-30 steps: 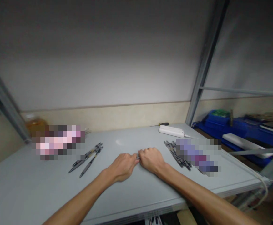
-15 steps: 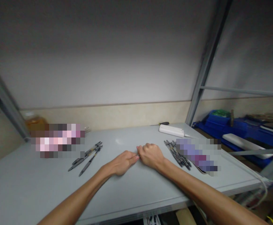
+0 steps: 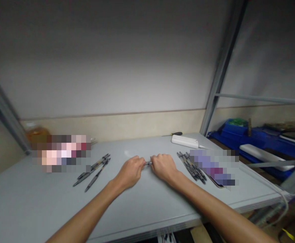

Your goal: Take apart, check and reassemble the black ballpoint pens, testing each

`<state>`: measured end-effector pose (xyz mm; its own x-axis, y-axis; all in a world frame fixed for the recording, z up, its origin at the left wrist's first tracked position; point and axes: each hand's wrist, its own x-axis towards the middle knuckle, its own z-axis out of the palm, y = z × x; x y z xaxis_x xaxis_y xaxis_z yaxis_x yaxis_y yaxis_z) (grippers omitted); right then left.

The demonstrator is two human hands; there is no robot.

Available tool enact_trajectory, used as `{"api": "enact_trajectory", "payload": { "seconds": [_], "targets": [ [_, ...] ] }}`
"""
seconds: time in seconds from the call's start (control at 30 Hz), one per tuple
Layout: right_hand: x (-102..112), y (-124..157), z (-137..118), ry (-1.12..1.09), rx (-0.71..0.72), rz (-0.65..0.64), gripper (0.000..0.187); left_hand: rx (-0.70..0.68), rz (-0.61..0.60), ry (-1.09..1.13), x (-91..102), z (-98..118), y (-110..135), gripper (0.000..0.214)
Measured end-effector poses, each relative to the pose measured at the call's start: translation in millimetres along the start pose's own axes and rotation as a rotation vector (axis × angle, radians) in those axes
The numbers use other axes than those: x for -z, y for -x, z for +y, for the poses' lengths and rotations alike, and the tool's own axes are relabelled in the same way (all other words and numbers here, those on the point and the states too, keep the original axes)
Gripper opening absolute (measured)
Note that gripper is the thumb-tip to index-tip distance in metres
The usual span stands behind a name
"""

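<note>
Above the middle of the grey table, my left hand (image 3: 133, 171) and my right hand (image 3: 164, 167) are both closed on one pen (image 3: 148, 163). Only a short dark and silvery stretch of it shows between them; my fingers cover the rest. To the left of my left hand lie a few grey-black pens (image 3: 96, 173), roughly side by side. Several similar pens (image 3: 191, 167) form a bunch on the table just right of my right hand.
A white power strip (image 3: 185, 141) with a cable and a screwdriver (image 3: 177, 133) lie at the back right. Blurred-out items cover the far left and right of the table (image 3: 127, 216). Metal posts (image 3: 214, 91) frame it, and a blue surface (image 3: 220, 135) holds clutter beyond.
My left hand has turned and its fingers have closed further around the pen. A slightly longer stretch of the pen now shows between my hands. The pens on the table stay put.
</note>
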<state>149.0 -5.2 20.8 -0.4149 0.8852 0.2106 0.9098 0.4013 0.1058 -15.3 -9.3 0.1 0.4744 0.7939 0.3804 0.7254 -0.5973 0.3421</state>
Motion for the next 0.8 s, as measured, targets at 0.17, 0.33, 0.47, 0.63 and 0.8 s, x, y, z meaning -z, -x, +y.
{"api": "enact_trajectory", "payload": {
  "seconds": [0.17, 0.33, 0.47, 0.63, 0.8],
  "targets": [
    [-5.3, -1.7, 1.2, -0.004, -0.003, 0.054, 0.033, 0.252, -0.063, 0.367, -3.3, -1.3, -2.4, 0.046],
    [-9.0, -3.1, 10.3, 0.000, -0.109, 0.049, 0.035, 0.138, 0.097, 0.434, 0.5, -3.3, -1.2, 0.024],
    [-9.7, -2.9, 13.3, -0.008, -0.101, 0.048, 0.038, 0.105, 0.143, 0.345, 1.8, -3.0, -0.9, 0.018],
    [-9.8, -4.0, 9.5, -0.007, -0.098, 0.051, 0.040, 0.080, 0.166, 0.233, -0.8, -2.1, -1.2, 0.023],
    [-8.1, -3.8, 8.6, -0.005, -0.081, 0.076, 0.038, 0.126, 0.163, 0.202, -3.4, -4.1, -1.7, 0.038]
  ]
}}
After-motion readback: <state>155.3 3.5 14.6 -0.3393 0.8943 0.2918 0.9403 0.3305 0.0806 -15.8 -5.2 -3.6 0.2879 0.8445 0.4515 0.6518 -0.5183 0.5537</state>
